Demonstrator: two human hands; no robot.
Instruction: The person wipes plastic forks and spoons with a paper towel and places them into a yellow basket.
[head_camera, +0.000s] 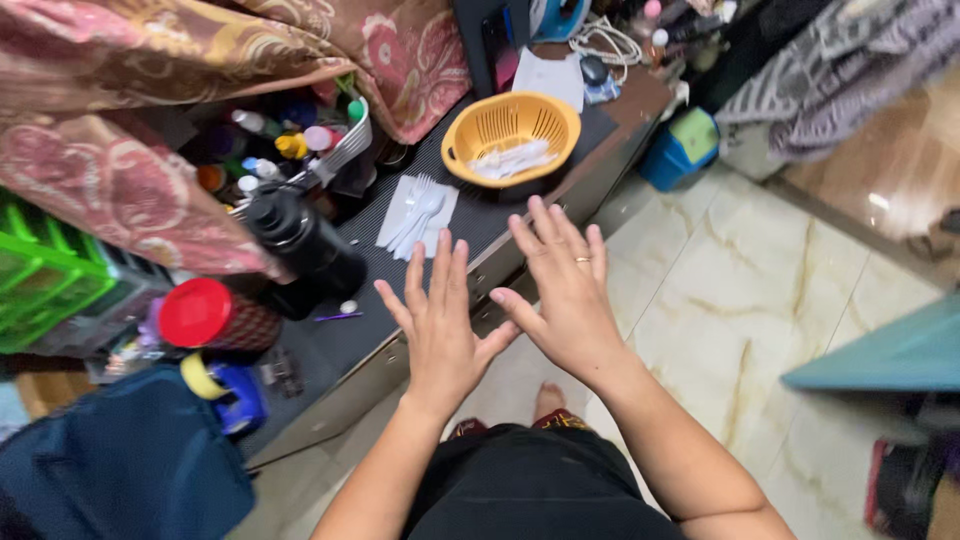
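Just off the front edge of the dark counter (330, 345), the left hand (440, 325) and the right hand (570, 290) hung in the air side by side, backs up, fingers spread wide and holding nothing. The right thumb nearly met the left thumb; whether they touched could not be told. A thin gold ring (582, 260) sat on one right finger. Both forearms rose from the lower edge of the view, converging toward the counter.

Nearest ahead of the fingertips lay a white paper napkin (400, 205) with a few white plastic spoons and forks (420, 215) on it. Just beyond stood a round yellow plastic colander basket (511, 135) holding more white plastic cutlery. Left of the napkin stood a tall black flask (305, 245), and nearer the person a jar with a red round lid (195, 313). A pink patterned cloth (120, 190) draped over the clutter at left. Below the hands ran a pale marble-patterned tile floor (740, 300).
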